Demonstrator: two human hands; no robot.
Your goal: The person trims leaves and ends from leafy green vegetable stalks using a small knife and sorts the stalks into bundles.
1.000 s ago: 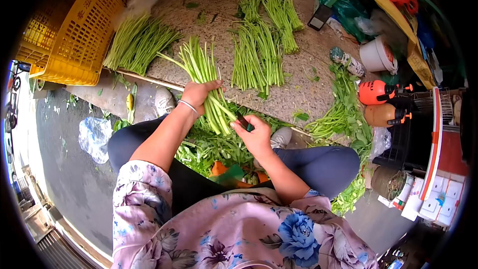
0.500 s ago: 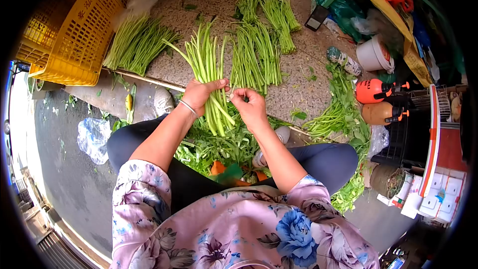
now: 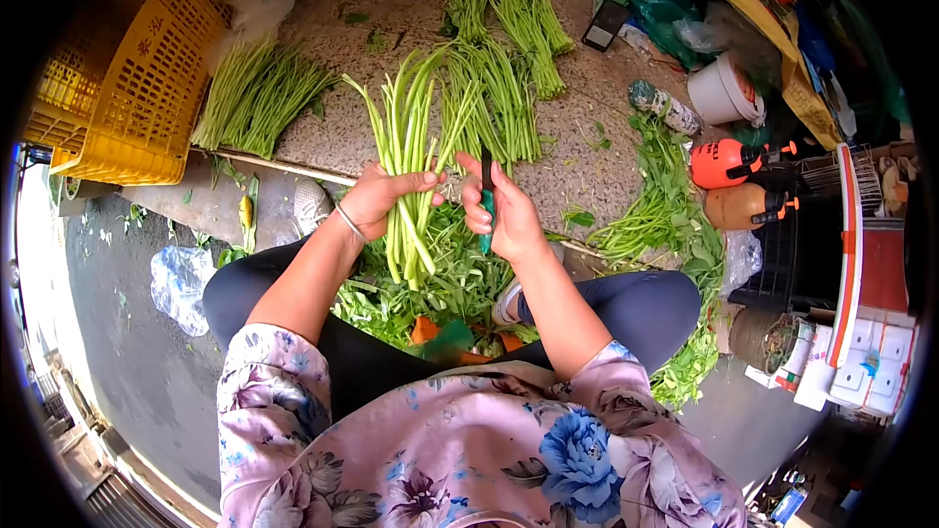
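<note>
The left hand [image 3: 383, 199] wraps round a bundle of long green stems [image 3: 403, 127], probably light, crisp and best gripped mid-length; the half-curled right hand [image 3: 511, 219] holds a dark-bladed, green-handled knife [image 3: 486, 203].

My left hand [image 3: 380, 198] grips a loose bunch of long, slender, light-green plant stems [image 3: 402, 132], splayed at the far end. My right hand [image 3: 512, 220] holds a small dark-bladed knife with a teal-green handle [image 3: 486, 199], blade pointing away from me.
</note>
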